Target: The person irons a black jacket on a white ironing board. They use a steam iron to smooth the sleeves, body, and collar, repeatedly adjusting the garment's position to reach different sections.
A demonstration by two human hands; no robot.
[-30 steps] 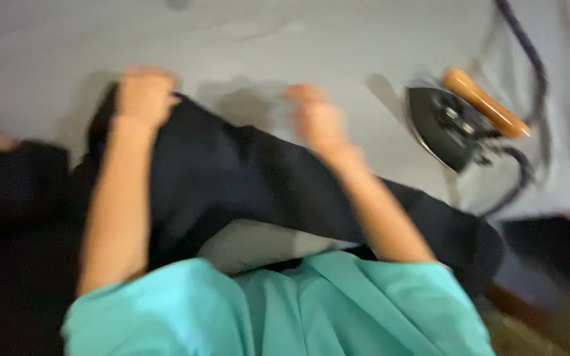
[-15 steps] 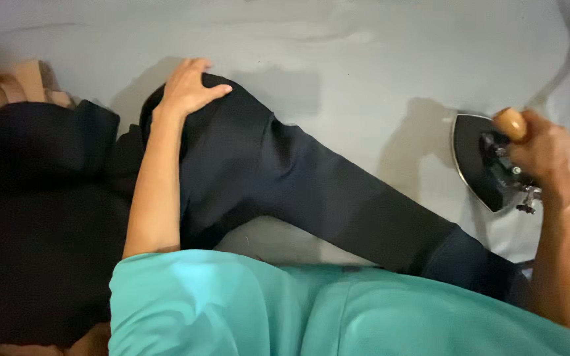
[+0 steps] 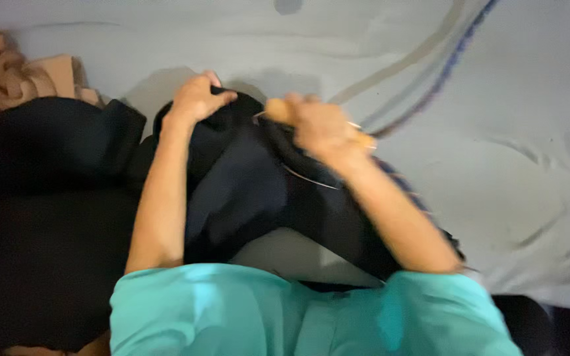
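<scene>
Dark garment point(image 3: 245, 191), frame centre: my left hand point(image 3: 196, 99) grips its top edge; right hand point(image 3: 318, 122), fingers closed on iron handle point(image 3: 278, 111), has carried iron from right edge onto cloth.

Hands I can see: two, my left hand point(image 3: 196, 99) and my right hand point(image 3: 318, 125).
Irons: one iron point(image 3: 291, 155), mostly hidden under my right hand, only its wooden handle point(image 3: 278, 109) and a dark blurred body showing.
Cords: one striped cord point(image 3: 430, 72) that I can count, running up and to the right across the cloth.
Dark garments under my hands: one dark garment point(image 3: 245, 191).
Other dark cloth: one dark heap point(image 3: 47, 217) at the left; I cannot tell how many pieces are in it.
Tan folded cloths: one tan stack point(image 3: 28, 72), layers too blurred to count.
Grey covered surfaces: one grey sheet point(image 3: 509, 184).
</scene>
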